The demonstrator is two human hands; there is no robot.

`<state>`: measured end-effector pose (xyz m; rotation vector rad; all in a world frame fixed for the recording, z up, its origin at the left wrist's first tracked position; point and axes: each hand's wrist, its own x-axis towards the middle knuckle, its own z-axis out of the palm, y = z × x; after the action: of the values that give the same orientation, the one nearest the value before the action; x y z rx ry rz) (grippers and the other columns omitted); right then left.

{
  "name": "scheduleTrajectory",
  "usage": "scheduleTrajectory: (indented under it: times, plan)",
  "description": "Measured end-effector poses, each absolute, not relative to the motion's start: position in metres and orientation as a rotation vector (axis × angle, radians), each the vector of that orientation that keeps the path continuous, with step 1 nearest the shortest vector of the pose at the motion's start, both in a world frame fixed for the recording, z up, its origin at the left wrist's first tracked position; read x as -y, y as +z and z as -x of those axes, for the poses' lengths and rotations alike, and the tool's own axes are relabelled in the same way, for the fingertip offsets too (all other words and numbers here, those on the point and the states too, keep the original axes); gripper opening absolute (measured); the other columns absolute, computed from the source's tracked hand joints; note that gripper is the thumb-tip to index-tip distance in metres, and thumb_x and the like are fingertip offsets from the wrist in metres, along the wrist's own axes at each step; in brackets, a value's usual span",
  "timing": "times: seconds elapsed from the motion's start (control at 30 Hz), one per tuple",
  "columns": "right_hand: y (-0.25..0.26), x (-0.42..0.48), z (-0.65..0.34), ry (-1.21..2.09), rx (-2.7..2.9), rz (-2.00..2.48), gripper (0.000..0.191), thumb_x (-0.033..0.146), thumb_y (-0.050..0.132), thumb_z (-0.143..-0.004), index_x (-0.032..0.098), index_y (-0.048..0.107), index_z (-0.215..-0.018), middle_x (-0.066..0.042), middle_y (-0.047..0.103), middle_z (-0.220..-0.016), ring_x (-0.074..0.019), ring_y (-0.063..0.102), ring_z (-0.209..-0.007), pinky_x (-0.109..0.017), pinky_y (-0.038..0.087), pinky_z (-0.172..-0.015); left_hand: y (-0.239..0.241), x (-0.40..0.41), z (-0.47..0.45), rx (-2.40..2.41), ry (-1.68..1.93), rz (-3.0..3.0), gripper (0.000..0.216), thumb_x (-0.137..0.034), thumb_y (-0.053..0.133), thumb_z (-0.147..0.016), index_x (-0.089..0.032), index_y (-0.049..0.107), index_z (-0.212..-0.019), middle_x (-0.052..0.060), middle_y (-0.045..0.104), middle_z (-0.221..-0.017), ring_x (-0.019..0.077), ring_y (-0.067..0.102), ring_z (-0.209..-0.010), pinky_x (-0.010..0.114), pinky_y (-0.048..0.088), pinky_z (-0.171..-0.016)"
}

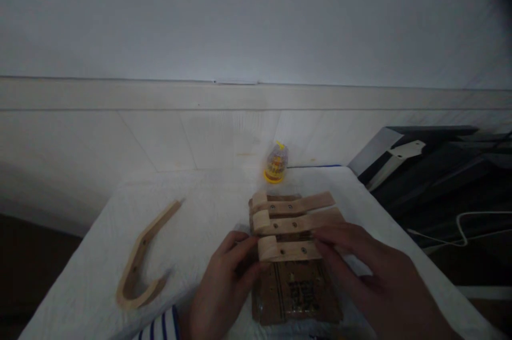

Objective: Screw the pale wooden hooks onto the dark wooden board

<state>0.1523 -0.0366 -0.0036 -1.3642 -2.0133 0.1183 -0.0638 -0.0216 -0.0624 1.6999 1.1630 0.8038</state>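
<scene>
Three pale wooden hooks lie side by side across a flat piece of brown cardboard [296,297]. The nearest wooden hook [292,251] has two dark screw holes or screws along its strip. At its curled end, my left hand [226,281] pinches it between thumb and fingers. My right hand [368,270] grips the same hook near its straight end, which the fingers hide. Just beyond sit the middle wooden hook [288,225] and the far wooden hook [296,205], roughly parallel to it.
A separate wooden hook [134,265] lies on its side on the white-covered table [192,223] at left. A small yellow-based container [275,164] stands by the wall behind the cardboard. Dark panels [440,185] and a white cable [462,231] are off to the right.
</scene>
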Motion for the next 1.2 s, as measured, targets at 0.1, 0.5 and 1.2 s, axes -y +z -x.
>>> scheduleTrajectory:
  times: [0.1, 0.5, 1.2]
  plan:
    - [-0.010, 0.029, -0.136, 0.155, 2.130, 1.342, 0.017, 0.019, 0.047, -0.086, 0.025, 0.062, -0.090, 0.000, 0.070, -0.085, -0.0167, 0.065, -0.080, -0.030, 0.053, -0.070, -0.064, 0.021, 0.064, -1.159, 0.832, -1.712, 0.027, -0.016, 0.058, -0.082, -0.027, 0.062, -0.106, 0.002, 0.056, -0.100, 0.0164, 0.055, -0.091, 0.030, 0.049, -0.084]
    - [-0.030, 0.029, -0.130, 0.101, 2.330, 1.246, 0.020, 0.014, 0.042, -0.088, 0.021, 0.060, -0.086, -0.001, 0.069, -0.077, -0.0172, 0.063, -0.073, -0.036, 0.044, -0.074, -0.067, 0.023, 0.066, -1.160, 0.856, -1.746, 0.029, -0.017, 0.058, -0.082, -0.027, 0.061, -0.109, 0.002, 0.056, -0.099, 0.0160, 0.056, -0.090, 0.029, 0.050, -0.080]
    - [-0.033, 0.029, -0.129, 0.111, 2.365, 1.214, 0.021, 0.014, 0.043, -0.088, 0.022, 0.062, -0.084, -0.001, 0.068, -0.079, -0.0176, 0.062, -0.075, -0.037, 0.040, -0.078, -0.068, 0.024, 0.066, -1.156, 0.848, -1.743, 0.024, -0.013, 0.058, -0.081, -0.024, 0.062, -0.102, 0.002, 0.055, -0.099, 0.0162, 0.055, -0.091, 0.029, 0.048, -0.081]
